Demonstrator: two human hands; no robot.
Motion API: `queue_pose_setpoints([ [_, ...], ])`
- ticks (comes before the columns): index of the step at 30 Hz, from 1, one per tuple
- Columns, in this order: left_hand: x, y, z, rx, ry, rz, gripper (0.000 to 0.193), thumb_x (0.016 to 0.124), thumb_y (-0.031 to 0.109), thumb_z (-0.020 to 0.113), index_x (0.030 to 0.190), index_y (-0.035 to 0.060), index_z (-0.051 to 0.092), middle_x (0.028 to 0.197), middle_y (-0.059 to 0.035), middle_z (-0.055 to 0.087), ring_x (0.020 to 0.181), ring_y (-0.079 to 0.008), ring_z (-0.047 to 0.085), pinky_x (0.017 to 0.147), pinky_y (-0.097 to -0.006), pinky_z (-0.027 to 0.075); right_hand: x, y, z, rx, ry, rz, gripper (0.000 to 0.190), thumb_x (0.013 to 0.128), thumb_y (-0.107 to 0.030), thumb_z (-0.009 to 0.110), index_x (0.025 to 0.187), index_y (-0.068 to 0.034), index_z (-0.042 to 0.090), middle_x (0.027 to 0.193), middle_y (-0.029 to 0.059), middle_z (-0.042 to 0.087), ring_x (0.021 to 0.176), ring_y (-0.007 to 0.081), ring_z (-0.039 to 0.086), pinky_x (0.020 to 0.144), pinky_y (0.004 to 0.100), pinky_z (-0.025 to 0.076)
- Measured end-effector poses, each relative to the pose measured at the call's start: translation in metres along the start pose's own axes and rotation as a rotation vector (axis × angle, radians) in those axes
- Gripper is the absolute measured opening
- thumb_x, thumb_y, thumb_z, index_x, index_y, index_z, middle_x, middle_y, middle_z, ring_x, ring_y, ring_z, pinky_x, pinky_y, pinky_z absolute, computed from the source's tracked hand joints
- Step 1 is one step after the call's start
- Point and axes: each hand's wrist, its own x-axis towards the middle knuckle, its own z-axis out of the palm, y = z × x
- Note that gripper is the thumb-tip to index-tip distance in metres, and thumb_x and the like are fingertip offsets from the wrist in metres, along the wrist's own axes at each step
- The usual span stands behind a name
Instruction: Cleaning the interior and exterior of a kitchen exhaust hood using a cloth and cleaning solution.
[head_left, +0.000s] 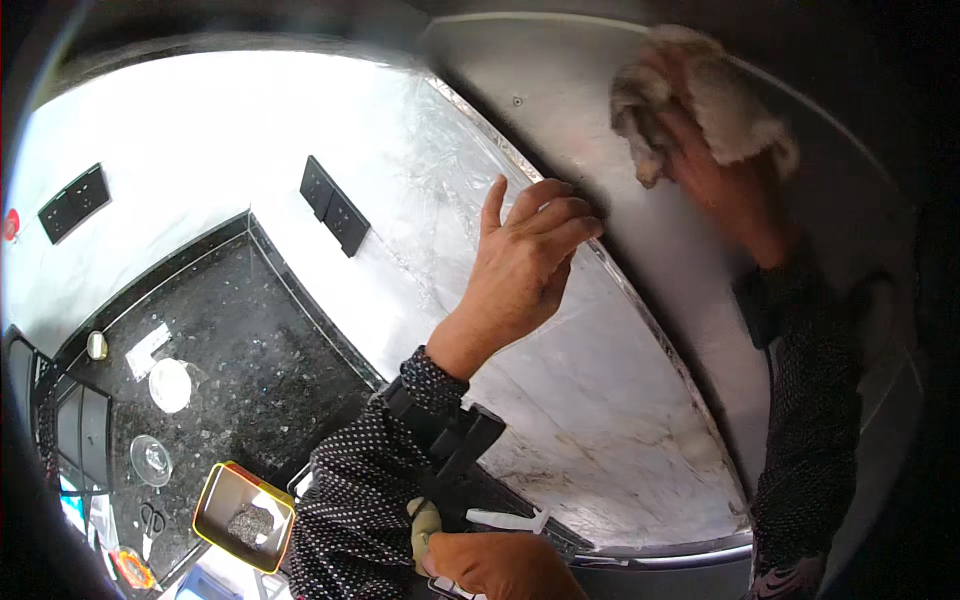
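Note:
My right hand (701, 176), blurred, presses a greyish-white cloth (727, 105) against a smooth grey panel (555, 82) at the upper right. My left hand (525, 262) is raised over the marbled white wall (600, 382). Its fingers curl at the wall's trimmed edge (649, 315), beside the dark gap along the panel. The fingertips are hidden, so whether they grip anything is unclear. Low in the picture a brown, skin-like shape (502, 562) lies beside a pale green object (425, 532). A white handle-like piece (510, 519) is just above.
A speckled black countertop (270, 360) at the left bears a white round object (170, 385), a clear bowl (151, 460), scissors (152, 521) and a yellow-rimmed container (206, 517) with a metal scouring pad (251, 525). Black sockets (334, 206) are on the wall.

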Motion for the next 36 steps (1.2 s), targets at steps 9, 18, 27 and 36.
queue_pose_setpoints([
  [9,0.000,0.001,0.012,-0.037,0.044,0.018,0.034,0.070,-0.006,0.058,0.100,0.0106,0.063,0.107,-0.0036,0.057,0.120,-0.0245,0.043,0.104,-0.0556,0.022,0.136,-0.046,0.077,0.062,0.000,-0.313,0.027,0.092,-0.021,0.047,0.099,0.003,0.056,0.090,0.0190,0.060,0.080,0.0311,0.060,0.072,0.0403,0.045],
  [18,-0.006,-0.005,-0.003,0.013,0.036,0.040,0.037,0.070,-0.007,0.057,0.102,0.0098,0.064,0.111,-0.0033,0.058,0.119,-0.0240,0.044,0.092,-0.0412,0.037,0.113,-0.056,0.066,0.036,0.047,-0.530,0.019,0.086,-0.016,0.051,0.096,-0.001,0.058,0.093,0.0147,0.061,0.087,0.0249,0.061,0.074,0.0375,0.046],
  [27,-0.032,-0.003,-0.010,-0.139,0.008,0.017,0.035,0.076,-0.007,0.054,0.106,0.0079,0.063,0.124,-0.0047,0.055,0.121,-0.0254,0.046,0.096,-0.0434,0.042,0.003,-0.042,0.020,0.065,-0.187,-0.341,0.027,0.082,-0.012,0.060,0.109,-0.009,0.060,0.101,0.0112,0.060,0.097,0.0260,0.058,0.081,0.0410,0.046],
  [36,0.008,-0.035,-0.027,0.140,0.142,-0.075,0.055,0.077,-0.009,0.046,0.129,0.0097,0.047,0.135,-0.0121,0.044,0.133,-0.0296,0.030,0.110,-0.0509,0.022,-0.054,-0.044,-0.009,0.285,-0.448,0.039,0.027,0.085,-0.013,0.056,0.112,-0.009,0.059,0.120,0.0086,0.057,0.105,0.0235,0.057,0.093,0.0356,0.046],
])
